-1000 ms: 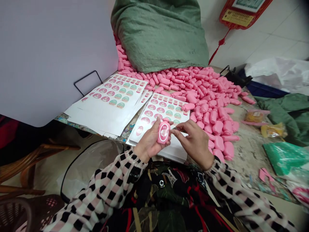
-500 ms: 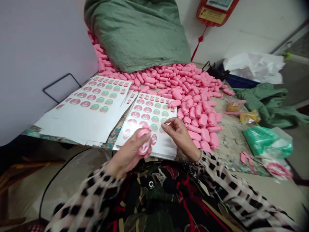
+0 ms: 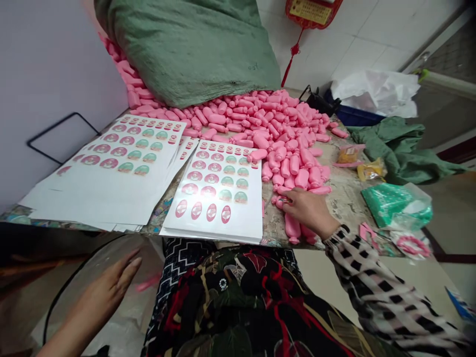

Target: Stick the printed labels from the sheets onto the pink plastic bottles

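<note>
"What moved?"
"The left hand (image 3: 100, 302) was drawn back from the sticker sheet (image 3: 211, 191), fingers released, a blurred pink bottle (image 3: 146, 282) just beside them."
"The right hand (image 3: 308, 210)?"
"Rested against the pile of bottles (image 3: 286, 144); its grip cannot be told. The sheet's print cannot be read."

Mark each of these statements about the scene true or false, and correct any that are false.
1. The left hand rests on the sticker sheet. False: it is open, below the table edge, beside the person's lap.
2. The right hand is on the table beside the pink bottles. True.
3. The labels on the sheet are all blue. False: they are pink and green ovals.
4. A green sack lies behind the pile of bottles. True.
5. A white plastic bag lies on top of the sheet. False: it is beyond the bottles, by a blue crate.
</note>
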`<act>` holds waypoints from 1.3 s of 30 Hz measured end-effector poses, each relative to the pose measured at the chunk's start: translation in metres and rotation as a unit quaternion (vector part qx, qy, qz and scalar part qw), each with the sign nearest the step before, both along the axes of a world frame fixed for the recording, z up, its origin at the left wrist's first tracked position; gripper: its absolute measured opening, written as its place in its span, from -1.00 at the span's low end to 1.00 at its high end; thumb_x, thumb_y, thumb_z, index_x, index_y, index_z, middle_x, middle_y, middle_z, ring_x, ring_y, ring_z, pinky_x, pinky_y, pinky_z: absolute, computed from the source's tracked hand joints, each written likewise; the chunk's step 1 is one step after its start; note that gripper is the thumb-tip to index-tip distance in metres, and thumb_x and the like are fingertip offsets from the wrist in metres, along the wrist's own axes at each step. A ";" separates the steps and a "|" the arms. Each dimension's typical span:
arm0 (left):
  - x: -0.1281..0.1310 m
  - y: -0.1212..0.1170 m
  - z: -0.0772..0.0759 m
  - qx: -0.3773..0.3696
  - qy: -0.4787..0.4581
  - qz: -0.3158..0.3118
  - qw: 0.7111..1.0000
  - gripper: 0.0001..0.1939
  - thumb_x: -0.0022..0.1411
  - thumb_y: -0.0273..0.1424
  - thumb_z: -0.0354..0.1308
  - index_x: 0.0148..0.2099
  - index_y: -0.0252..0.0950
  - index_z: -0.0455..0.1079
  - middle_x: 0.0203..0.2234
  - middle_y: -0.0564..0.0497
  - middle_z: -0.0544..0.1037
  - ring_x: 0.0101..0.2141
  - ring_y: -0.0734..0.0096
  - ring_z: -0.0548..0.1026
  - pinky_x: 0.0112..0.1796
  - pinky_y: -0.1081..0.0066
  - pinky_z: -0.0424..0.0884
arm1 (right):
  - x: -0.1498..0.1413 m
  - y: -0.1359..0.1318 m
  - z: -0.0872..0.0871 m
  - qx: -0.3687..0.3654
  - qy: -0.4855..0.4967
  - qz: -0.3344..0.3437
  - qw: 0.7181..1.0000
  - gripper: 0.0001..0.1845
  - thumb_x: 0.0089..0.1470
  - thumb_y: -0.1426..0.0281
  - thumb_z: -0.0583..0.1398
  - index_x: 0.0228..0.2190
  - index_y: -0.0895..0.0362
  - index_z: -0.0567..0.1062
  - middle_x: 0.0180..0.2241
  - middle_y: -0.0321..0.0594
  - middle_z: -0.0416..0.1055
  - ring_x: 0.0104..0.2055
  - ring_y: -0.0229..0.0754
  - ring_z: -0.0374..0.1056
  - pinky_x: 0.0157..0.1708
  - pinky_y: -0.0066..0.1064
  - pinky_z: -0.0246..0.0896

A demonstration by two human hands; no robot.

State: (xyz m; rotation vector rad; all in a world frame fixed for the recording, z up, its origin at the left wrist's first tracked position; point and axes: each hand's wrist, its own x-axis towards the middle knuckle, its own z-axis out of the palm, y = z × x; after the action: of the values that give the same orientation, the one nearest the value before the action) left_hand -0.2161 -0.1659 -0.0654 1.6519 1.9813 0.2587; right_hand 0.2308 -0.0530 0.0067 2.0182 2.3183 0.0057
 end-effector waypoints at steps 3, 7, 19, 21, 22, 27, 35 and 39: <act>0.037 0.016 0.027 -0.051 -0.109 0.025 0.992 -0.42 0.16 -0.03 -0.09 0.08 -0.28 0.32 -0.02 -0.11 0.48 -0.03 0.06 0.44 0.02 0.17 0.29 | -0.002 -0.001 -0.003 -0.016 -0.042 0.034 0.998 -0.64 0.06 0.23 0.11 -0.09 0.01 0.45 -0.23 -0.18 0.46 -0.31 -0.14 0.36 -0.58 -0.42 -0.28; 0.085 0.034 0.053 -0.093 -0.302 -0.003 0.949 -0.47 0.18 -0.04 -0.03 0.07 -0.26 0.32 -0.19 -0.06 0.54 -0.32 0.29 0.50 -0.21 0.30 0.40 | -0.001 -0.006 -0.007 0.006 -0.093 0.075 0.993 -0.63 0.08 0.34 0.08 -0.05 0.11 0.42 -0.22 -0.13 0.46 -0.31 -0.13 0.38 -0.59 -0.43 -0.18; 0.177 0.070 0.059 -0.263 -0.781 0.043 0.564 -0.54 0.29 -0.09 -0.09 -0.07 -0.37 0.36 -0.35 -0.07 0.46 -0.35 0.43 0.47 -0.20 0.33 0.38 | -0.073 -0.041 0.001 0.207 0.202 0.372 0.882 -0.51 0.10 0.51 0.12 0.08 0.03 0.30 0.11 -0.24 0.31 -0.19 -0.22 0.39 -0.30 -0.38 0.28; 0.177 0.072 0.057 -0.251 -0.803 0.062 0.537 -0.56 0.29 -0.10 -0.09 -0.13 -0.38 0.38 -0.40 -0.03 0.44 -0.41 0.50 0.43 -0.25 0.38 0.39 | -0.080 -0.043 -0.004 0.210 0.223 0.387 0.870 -0.48 0.08 0.53 0.14 0.09 0.02 0.29 0.11 -0.23 0.30 -0.24 -0.23 0.39 -0.35 -0.38 0.28; 0.176 0.072 0.055 -0.251 -0.809 0.075 0.526 -0.57 0.29 -0.11 -0.08 -0.16 -0.38 0.38 -0.42 -0.01 0.43 -0.43 0.52 0.41 -0.30 0.42 0.39 | -0.081 -0.044 -0.006 0.210 0.232 0.391 0.866 -0.48 0.08 0.53 0.14 0.09 0.02 0.30 0.11 -0.22 0.31 -0.25 -0.23 0.39 -0.36 -0.38 0.28; 0.171 0.068 0.051 -0.266 -0.809 0.111 0.512 -0.62 0.29 -0.15 -0.05 -0.14 -0.37 0.37 -0.37 -0.03 0.44 -0.40 0.52 0.43 -0.35 0.49 0.37 | -0.089 -0.046 -0.004 0.172 0.290 0.423 0.841 -0.50 0.10 0.53 0.11 0.09 0.08 0.29 0.03 -0.13 0.39 -0.15 -0.23 0.40 -0.26 -0.40 0.31; 0.178 0.054 0.061 -0.109 -0.759 0.008 0.641 -0.72 0.27 -0.34 0.05 0.03 -0.22 0.27 -0.33 0.02 0.45 -0.35 0.47 0.45 -0.25 0.38 0.38 | -0.119 -0.042 0.008 -0.001 0.603 0.018 0.797 -0.64 0.02 0.28 0.23 -0.10 0.05 0.42 -0.33 -0.27 0.45 -0.44 -0.29 0.33 -0.45 -0.44 0.28; 0.175 0.054 0.062 -0.115 -0.725 0.021 0.678 -0.77 0.21 -0.38 0.13 -0.08 -0.26 0.25 -0.41 0.06 0.43 -0.46 0.52 0.43 -0.38 0.44 0.36 | -0.127 -0.038 0.005 -0.134 0.729 -0.045 0.669 -0.63 -0.06 0.26 0.29 -0.17 0.07 0.43 -0.28 -0.28 0.42 -0.43 -0.33 0.32 -0.44 -0.47 0.27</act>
State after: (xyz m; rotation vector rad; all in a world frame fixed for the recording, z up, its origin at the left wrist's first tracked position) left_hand -0.0407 -0.1117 -0.0032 0.6453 0.7041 0.9293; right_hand 0.1040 -0.0909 0.0115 2.1180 2.2531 -2.6155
